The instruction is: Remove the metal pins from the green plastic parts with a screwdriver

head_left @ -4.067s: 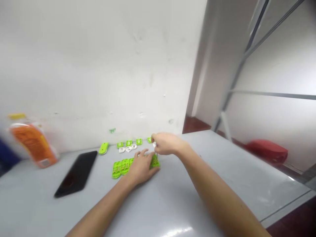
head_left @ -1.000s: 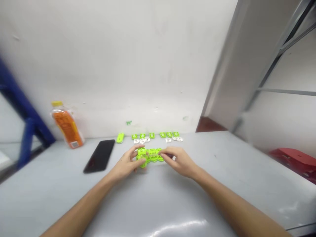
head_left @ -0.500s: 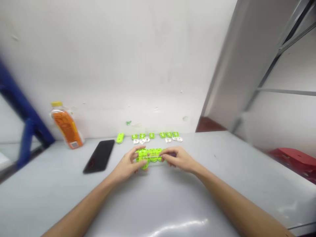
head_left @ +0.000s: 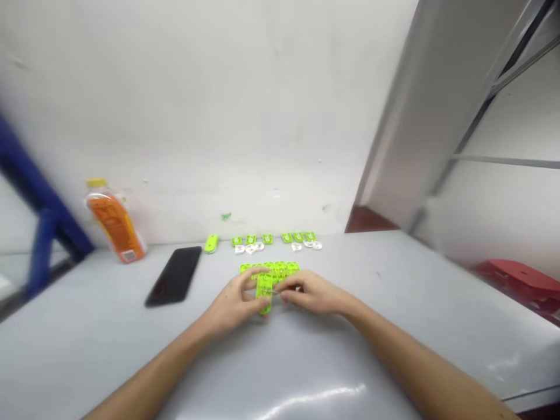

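My left hand (head_left: 238, 300) is closed on a bright green plastic casing (head_left: 265, 284), its long side standing up and its inner face turned toward me. In my right hand (head_left: 308, 290) is a thin metal-shafted screwdriver (head_left: 275, 291), its tip at the middle of the casing. My right fingers hide the screwdriver's handle. Just behind both hands lies a row of similar green casings (head_left: 292, 267), partly covered by my left fingers. Whether the tip touches a screw is too small to tell.
Farther back are small green pieces (head_left: 267, 239) in two groups, with white pieces (head_left: 296, 247) in front. A closed green casing (head_left: 211, 244), a black phone (head_left: 174, 277) and an orange-labelled bottle (head_left: 116, 224) are at left. A red stool (head_left: 520, 283) stands beyond the table's right side.
My left hand has drawn the casing toward me and slightly right, away from the row. My right hand has come down with the screwdriver, which points at the casing from the right.
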Available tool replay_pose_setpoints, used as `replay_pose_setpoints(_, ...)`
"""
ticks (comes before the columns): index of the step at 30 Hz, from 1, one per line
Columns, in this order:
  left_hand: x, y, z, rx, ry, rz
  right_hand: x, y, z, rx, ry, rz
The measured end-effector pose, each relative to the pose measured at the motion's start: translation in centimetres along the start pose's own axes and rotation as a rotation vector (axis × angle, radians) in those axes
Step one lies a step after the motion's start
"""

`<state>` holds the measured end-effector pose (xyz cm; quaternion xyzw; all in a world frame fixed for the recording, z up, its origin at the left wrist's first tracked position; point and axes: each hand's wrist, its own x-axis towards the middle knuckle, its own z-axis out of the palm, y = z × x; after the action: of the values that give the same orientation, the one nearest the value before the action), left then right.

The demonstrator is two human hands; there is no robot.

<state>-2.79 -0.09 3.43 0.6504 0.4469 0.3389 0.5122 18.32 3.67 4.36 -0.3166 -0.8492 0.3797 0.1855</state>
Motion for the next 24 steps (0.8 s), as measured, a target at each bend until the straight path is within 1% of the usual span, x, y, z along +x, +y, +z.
replay_pose_setpoints(5,0.0,-0.4,0.4,0.000,-0.001,0.014,0.1,-0.5,0.6,-0.112,0.042,-0.039)
replay_pose_setpoints(9,0.1,-0.6,0.9,-0.023,0.028,0.000,0.2,-0.9,1.4,-0.194,0.103,-0.007)
replay_pose_setpoints(11,0.0,-0.6,1.1,-0.015,0.023,0.021,0.3,-1.1,1.7,-0.243,0.149,0.020)
replay_pose_setpoints(13,-0.1,-0.6,1.4,0.040,0.022,0.049,0.4,-1.2,2.0,-0.279,0.169,0.041)
replay_pose_setpoints(15,-0.2,-0.7,1.6,0.122,0.030,0.065,0.4,-1.3,2.1,-0.302,0.164,0.032)
replay_pose_setpoints(18,-0.2,-0.8,1.7,0.197,0.031,0.071,0.5,-1.3,2.1,-0.372,0.121,-0.034)
replay_pose_setpoints(21,-0.2,-0.9,1.9,0.194,0.023,0.058,0.5,-1.1,2.0,-0.480,0.086,-0.075)
replay_pose_setpoints(24,-0.2,-0.6,2.1,0.142,-0.008,0.047,0.6,-0.9,1.7,-0.540,0.128,-0.110)
